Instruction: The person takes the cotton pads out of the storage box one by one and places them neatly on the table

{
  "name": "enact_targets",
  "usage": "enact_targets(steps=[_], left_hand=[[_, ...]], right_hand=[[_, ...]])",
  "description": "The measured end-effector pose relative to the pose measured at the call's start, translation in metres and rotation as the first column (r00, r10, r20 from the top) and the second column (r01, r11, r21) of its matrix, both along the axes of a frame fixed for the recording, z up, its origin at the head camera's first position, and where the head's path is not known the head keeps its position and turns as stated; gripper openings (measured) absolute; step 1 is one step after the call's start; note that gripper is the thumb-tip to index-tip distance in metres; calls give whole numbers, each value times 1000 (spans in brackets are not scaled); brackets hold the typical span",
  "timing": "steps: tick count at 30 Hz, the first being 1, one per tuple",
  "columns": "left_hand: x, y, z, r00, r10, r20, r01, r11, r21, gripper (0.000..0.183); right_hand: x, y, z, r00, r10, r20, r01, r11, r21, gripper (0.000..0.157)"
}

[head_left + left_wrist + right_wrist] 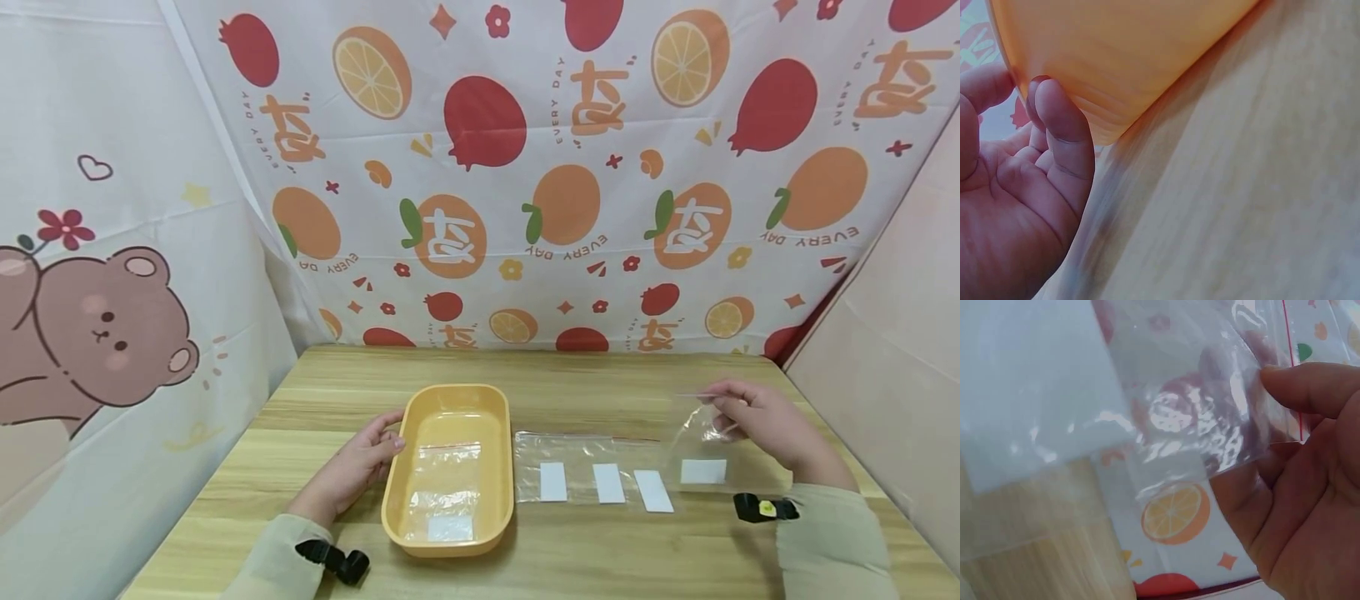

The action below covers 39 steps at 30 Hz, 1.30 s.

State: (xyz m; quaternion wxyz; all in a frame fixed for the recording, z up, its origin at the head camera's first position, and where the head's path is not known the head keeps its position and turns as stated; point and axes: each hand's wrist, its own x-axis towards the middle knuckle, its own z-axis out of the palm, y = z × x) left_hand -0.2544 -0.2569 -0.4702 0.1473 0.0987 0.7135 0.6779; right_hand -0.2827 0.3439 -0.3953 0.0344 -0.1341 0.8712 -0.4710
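In the head view, the left hand (363, 462) reached in with its fingers gripping the left rim of the yellow tray (498, 467), where one clear bag (447, 483) lay, while the right hand (761, 421) pinched a raised bag (702, 470) by its top, over the right end of a row of bags (574, 475) beside the tray; bench (592, 550) surface ran in front of the row and behind to its back edge. The left wrist view showed fingers curled at the tray's rim, wood stretching alongside. In the right wrist view, thumb and fingers pinched the bag near its red seal line (1291, 344).
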Motion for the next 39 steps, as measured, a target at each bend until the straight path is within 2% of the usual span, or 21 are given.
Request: enact_targets(steps=[9, 18, 21, 28, 34, 39], left_hand=[[0, -1, -1, 1000, 3, 4, -3, 1000, -7, 61], [0, 0, -1, 1000, 2, 3, -2, 1000, -3, 60], [0, 0, -1, 1000, 1, 2, -1, 1000, -6, 60], [-1, 0, -2, 1000, -1, 4, 1, 1000, 3, 60], [-1, 0, -2, 1000, -7, 2, 7, 1000, 4, 60], [-2, -1, -2, 1000, -4, 1, 4, 1000, 2, 61]], right_hand=[[-2, 18, -14, 998, -7, 60, 5, 999, 35, 33], [-7, 25, -29, 980, -50, 192, 34, 996, 85, 31], [-8, 25, -34, 981, -65, 183, 43, 992, 122, 30], [-13, 25, -49, 993, -69, 92, 49, 978, 200, 26], [-18, 18, -57, 994, -60, 87, 35, 964, 262, 24], [-18, 13, -58, 997, -35, 74, 11, 954, 301, 23]])
